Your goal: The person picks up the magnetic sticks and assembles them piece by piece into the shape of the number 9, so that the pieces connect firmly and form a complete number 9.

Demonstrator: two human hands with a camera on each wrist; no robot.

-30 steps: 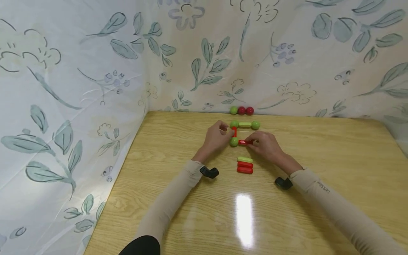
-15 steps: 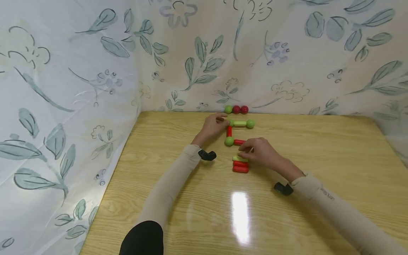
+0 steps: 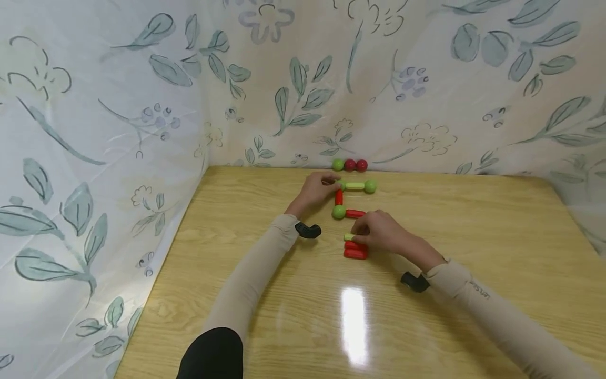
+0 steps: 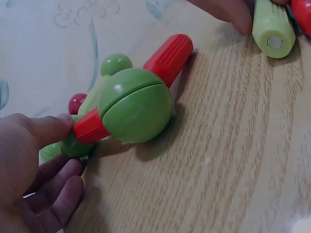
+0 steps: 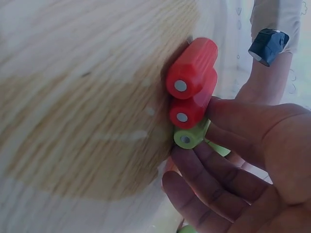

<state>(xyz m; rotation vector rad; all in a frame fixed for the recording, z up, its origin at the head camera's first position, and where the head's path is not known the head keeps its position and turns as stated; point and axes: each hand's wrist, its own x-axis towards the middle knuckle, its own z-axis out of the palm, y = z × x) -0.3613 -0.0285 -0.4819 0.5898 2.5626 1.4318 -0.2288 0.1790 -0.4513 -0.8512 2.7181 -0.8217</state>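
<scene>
My left hand [image 3: 316, 190] pinches the green ball [image 4: 77, 147] at the far left corner of a joined shape of balls and rods. From that ball a yellow-green rod [image 3: 354, 186] runs right to another green ball [image 3: 370, 186]. A red rod [image 3: 339, 198] runs from it to the near green ball [image 3: 338, 212], which has a second red rod [image 3: 355, 213] on its right. My right hand [image 3: 384, 230] grips a loose yellow-green rod [image 5: 188, 138], its fingers hiding much of it. This rod lies beside two red rods [image 3: 355, 253] with metal discs in their ends.
A green ball [image 3: 338, 165] and two dark red balls [image 3: 355, 165] sit in a row at the back of the wooden table [image 3: 265, 316], against the patterned cloth [image 3: 303, 79]. A bright reflection shows on the tabletop's front part.
My right hand has left the red rod at the near ball, come nearer and taken hold of the loose yellow-green rod. My left hand has moved from beside the red rod to the far corner ball.
</scene>
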